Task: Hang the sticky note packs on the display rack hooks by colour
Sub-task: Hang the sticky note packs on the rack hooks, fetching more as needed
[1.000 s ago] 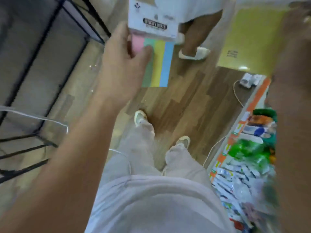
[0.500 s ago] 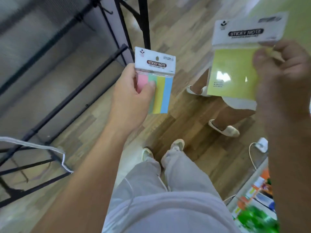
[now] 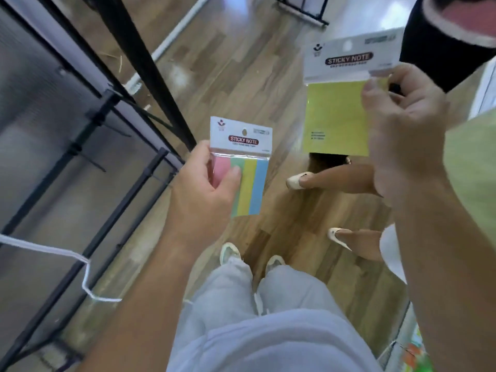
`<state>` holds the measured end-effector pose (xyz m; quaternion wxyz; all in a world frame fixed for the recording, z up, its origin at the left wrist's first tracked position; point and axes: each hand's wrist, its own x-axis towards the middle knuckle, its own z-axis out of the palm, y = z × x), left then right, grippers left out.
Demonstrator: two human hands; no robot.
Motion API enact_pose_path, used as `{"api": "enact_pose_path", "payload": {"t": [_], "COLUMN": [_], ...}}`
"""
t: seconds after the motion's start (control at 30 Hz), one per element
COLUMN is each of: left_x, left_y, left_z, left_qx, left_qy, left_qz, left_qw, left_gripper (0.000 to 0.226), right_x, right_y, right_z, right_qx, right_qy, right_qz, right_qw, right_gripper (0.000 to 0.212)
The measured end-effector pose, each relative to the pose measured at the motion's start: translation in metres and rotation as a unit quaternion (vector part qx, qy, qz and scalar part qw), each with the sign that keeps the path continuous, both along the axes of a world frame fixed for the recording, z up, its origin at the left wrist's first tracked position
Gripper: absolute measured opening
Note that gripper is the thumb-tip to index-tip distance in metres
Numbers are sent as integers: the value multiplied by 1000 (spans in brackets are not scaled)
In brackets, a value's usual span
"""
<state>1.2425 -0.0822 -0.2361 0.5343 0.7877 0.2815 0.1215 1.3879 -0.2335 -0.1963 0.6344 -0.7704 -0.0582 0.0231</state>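
Packs of sticky notes number two, one in each of the two hands, both raised over the floor and neither on a hook. The striped pack point(image 3: 248, 173) has four strips, pink, green, yellow and blue, under a white header card, and sits just left of centre. The left hand point(image 3: 204, 194) pinches it, thumb pressed across the pink and green strips, fingers behind. The yellow pack point(image 3: 335, 116), larger and of one colour, is at two o'clock, well apart from the first; the right hand point(image 3: 402, 135) pinches its right edge between thumb and curled fingers. Below lies a wood-plank floor point(image 3: 241, 76) with a dull shine. The display rack point(image 3: 151, 76) of black bars fills nine to eleven o'clock, its thick post ending, in view, just above the left hand, and a bent white wire point(image 3: 87, 263) crosses its lower bars at eight o'clock. A second black frame point(image 3: 303, 11) shows at twelve. Four shoes stand on the floor: two pale trainers point(image 3: 229, 252) under grey trousers point(image 3: 228, 304) at six o'clock, and another person's two cream shoes point(image 3: 296, 181) at three to four, partly hidden by the right forearm. A dark shape point(image 3: 440, 49) at one o'clock and coloured goods point(image 3: 413, 350) at five are too blurred to name
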Motion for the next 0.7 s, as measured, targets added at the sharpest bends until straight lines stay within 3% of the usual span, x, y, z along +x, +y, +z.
{"api": "enact_pose_path", "payload": {"t": [0.13, 0.4, 0.7], "left_x": [52, 165, 308], "left_y": [23, 45, 63], "left_z": [5, 3, 15], "left_qx": [13, 21, 1], "left_qy": [-7, 12, -22], "left_qz": [-30, -51, -1], "left_qw": [999, 998, 1000], "left_gripper": [21, 24, 23], "right_x": [34, 130, 292], "right_y": [3, 23, 54], "right_z": [-10, -27, -9], "right_qx": [-19, 18, 14], "right_qy": [0, 28, 41], "right_qz": [-50, -46, 25], "right_qw": [999, 998, 999], "right_gripper": [12, 17, 17]}}
